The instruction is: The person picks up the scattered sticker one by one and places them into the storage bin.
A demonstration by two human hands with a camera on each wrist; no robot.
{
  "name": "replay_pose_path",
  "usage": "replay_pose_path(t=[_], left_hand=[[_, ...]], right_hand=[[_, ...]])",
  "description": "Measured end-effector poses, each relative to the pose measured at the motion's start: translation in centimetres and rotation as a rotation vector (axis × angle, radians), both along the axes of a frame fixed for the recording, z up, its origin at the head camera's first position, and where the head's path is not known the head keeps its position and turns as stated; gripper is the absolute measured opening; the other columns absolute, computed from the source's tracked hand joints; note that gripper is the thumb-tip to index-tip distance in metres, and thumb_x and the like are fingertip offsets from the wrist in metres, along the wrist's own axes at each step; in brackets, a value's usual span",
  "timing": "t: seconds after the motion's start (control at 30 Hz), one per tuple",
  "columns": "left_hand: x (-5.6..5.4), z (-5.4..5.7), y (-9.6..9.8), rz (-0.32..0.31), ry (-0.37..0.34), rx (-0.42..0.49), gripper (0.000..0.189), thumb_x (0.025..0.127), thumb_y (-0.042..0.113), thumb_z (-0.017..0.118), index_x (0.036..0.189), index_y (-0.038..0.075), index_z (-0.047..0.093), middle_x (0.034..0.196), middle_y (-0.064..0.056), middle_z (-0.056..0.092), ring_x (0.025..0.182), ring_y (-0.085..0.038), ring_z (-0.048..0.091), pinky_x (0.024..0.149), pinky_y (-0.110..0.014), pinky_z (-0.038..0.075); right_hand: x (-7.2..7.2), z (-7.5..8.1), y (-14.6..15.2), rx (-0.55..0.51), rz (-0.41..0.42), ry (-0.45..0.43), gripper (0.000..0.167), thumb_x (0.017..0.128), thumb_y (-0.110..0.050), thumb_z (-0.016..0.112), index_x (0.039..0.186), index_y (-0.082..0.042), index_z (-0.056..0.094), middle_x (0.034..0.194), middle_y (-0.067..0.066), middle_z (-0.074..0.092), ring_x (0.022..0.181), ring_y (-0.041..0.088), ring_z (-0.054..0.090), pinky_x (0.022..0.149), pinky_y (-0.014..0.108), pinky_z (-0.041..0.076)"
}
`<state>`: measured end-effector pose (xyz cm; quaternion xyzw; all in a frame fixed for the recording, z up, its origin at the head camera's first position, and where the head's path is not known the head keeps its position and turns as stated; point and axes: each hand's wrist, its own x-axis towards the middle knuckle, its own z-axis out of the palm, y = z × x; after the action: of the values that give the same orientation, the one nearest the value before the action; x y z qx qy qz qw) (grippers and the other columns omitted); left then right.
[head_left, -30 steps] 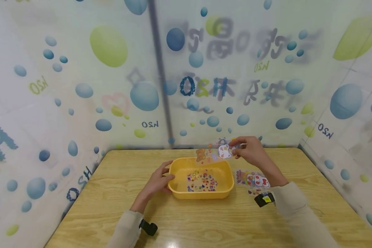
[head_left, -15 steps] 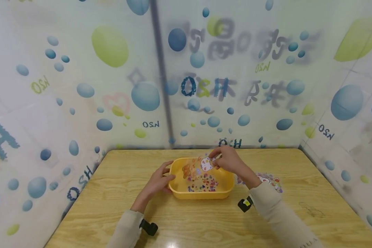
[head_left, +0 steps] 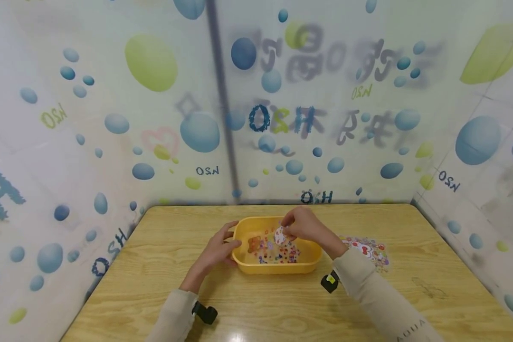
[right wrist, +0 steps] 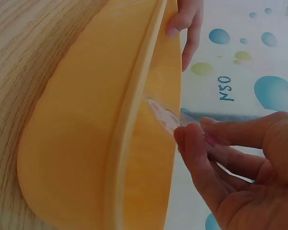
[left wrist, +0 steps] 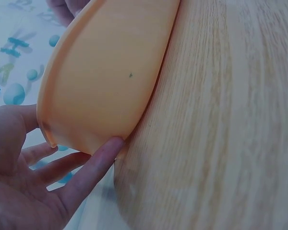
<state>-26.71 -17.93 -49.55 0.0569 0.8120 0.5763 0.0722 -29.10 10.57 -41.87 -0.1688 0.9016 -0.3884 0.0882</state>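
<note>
Right hand [head_left: 303, 224] has come leftward and lower since a second ago, thumb and fingertips clamped on a clear sticker sheet [head_left: 279, 236]. Sheet dips inside the yellow tray [head_left: 278, 269], above small multicoloured pieces [head_left: 288, 254]. Left hand [head_left: 217, 248]: fingers spread, touching tray's left end. More stickers [head_left: 365, 249] on wooden table [head_left: 179, 237], right of tray.

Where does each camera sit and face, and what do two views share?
Head: on the head, facing forward and down at the yellow tray, table and wall; left hand, right hand and sleeves show.
Left wrist: on that wrist, facing the tray's outside; left hand, some of the right.
Right wrist: on that wrist, facing tray and pinched clear sheet; right hand, some of the left.
Both wrist views share the tray.
</note>
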Motion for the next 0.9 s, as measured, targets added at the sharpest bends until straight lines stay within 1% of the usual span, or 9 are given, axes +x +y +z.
replay_pose_path(t=[0.13,0.27,0.37,0.5,0.63,0.73,0.9], left_hand=[[0.0,0.1,0.0,-0.008,0.004,0.000,0.063,0.102,0.014,0.062,0.160,0.021,0.037,0.150,-0.027,0.051,0.111,-0.040,0.070,0.060,-0.045,0.066],[0.1,0.1,0.0,-0.013,0.005,-0.001,0.063,0.102,0.013,0.062,0.160,0.020,0.037,0.151,-0.029,0.050,0.111,-0.041,0.069,0.060,-0.046,0.066],[0.2,0.1,-0.1,-0.015,0.010,-0.005,0.063,0.102,0.013,0.062,0.160,0.019,0.037,0.151,-0.029,0.050,0.110,-0.040,0.070,0.060,-0.046,0.066],[0.1,0.0,0.0,-0.010,0.004,-0.007,0.063,0.102,0.013,0.062,0.160,0.020,0.038,0.150,-0.028,0.052,0.109,-0.039,0.070,0.060,-0.045,0.066],[0.1,0.0,0.0,-0.006,-0.004,-0.007,0.063,0.102,0.014,0.062,0.160,0.021,0.038,0.151,-0.027,0.051,0.110,-0.038,0.070,0.060,-0.045,0.066],[0.1,0.0,0.0,-0.005,0.000,-0.013,0.063,0.102,0.014,0.062,0.160,0.020,0.038,0.151,-0.028,0.051,0.108,-0.038,0.071,0.061,-0.045,0.066],[0.2,0.1,0.0,-0.007,0.010,-0.018,0.063,0.102,0.013,0.062,0.160,0.019,0.038,0.149,-0.029,0.051,0.106,-0.038,0.072,0.060,-0.044,0.066]], right_hand=[[0.0,0.1,-0.1,0.032,0.010,-0.047,0.026,0.096,-0.003,0.065,0.118,0.008,0.072,0.108,0.021,0.075,0.071,0.022,0.074,0.070,0.033,0.066],[0.0,-0.1,-0.1,0.086,-0.006,-0.066,0.032,0.090,0.005,0.059,0.121,0.008,0.070,0.116,0.023,0.073,0.072,0.023,0.074,0.066,0.032,0.065],[0.1,-0.4,-0.1,0.116,-0.027,-0.076,0.035,0.088,0.010,0.058,0.121,0.008,0.070,0.116,0.024,0.072,0.070,0.021,0.073,0.065,0.032,0.065],[0.0,-0.7,0.1,0.155,-0.041,-0.086,0.028,0.089,0.011,0.065,0.115,0.007,0.071,0.109,0.022,0.071,0.063,0.018,0.070,0.065,0.034,0.065],[-0.3,-0.8,0.4,0.188,-0.053,-0.102,0.020,0.088,0.008,0.071,0.109,0.006,0.071,0.102,0.018,0.069,0.060,0.017,0.070,0.065,0.033,0.065],[-0.7,-0.8,0.6,0.217,-0.057,-0.099,0.015,0.089,0.005,0.072,0.104,0.006,0.072,0.095,0.016,0.071,0.057,0.017,0.071,0.063,0.032,0.065],[-1.2,-0.7,0.8,0.302,-0.034,-0.064,0.009,0.090,0.001,0.071,0.096,0.003,0.078,0.082,0.011,0.073,0.055,0.016,0.068,0.057,0.027,0.062]])
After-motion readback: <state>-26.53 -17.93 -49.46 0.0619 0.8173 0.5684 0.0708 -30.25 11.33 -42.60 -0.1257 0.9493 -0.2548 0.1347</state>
